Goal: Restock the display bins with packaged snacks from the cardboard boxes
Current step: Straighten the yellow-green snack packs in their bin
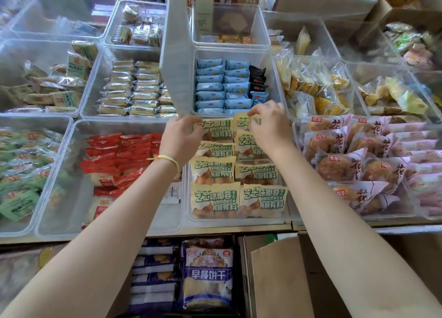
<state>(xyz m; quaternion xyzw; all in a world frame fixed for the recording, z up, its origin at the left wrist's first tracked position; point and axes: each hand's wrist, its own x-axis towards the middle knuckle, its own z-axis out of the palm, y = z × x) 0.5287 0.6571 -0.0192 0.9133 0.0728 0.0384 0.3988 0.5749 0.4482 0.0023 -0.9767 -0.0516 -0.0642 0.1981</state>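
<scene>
Centre bin [285,218]: clear plastic, holding yellow packs [216,199] with green lettering, laid in two columns and overlapping from the near edge back toward the far wall. Left hand [183,135]: reaches over the far left end of this bin, fingers curled on the rearmost left-column pack [218,129], gripping its left edge; a yellow band [167,160] sits on the wrist. Right hand [269,123]: at the far right end of the same bin, thumb and fingers pinching the top edge of the rearmost right-column pack [242,121]. Bin to the left [59,164]: red packs [119,155] in rough rows, part of the floor bare at the near end. Far-left bin: green packs [19,171], loosely heaped. Bin to the right [296,131]: pink packs [339,147] with round pastries showing through, stacked leaning. Bin just behind the centre one [275,78]: blue packs [210,87] in two neat columns, a few black packs [257,74] at its right side; a clear lid [177,61] stands upright along its left side. Rear rows: further clear bins with pale wrapped biscuits [134,90] and yellow bagged pastries [318,90]. Below the shelf edge: cardboard box [275,277], flaps open, contents hidden; beside it, to the left, a dark-blue biscuit bag [208,272] lies on top of stacked navy-and-white packs [155,272].
</scene>
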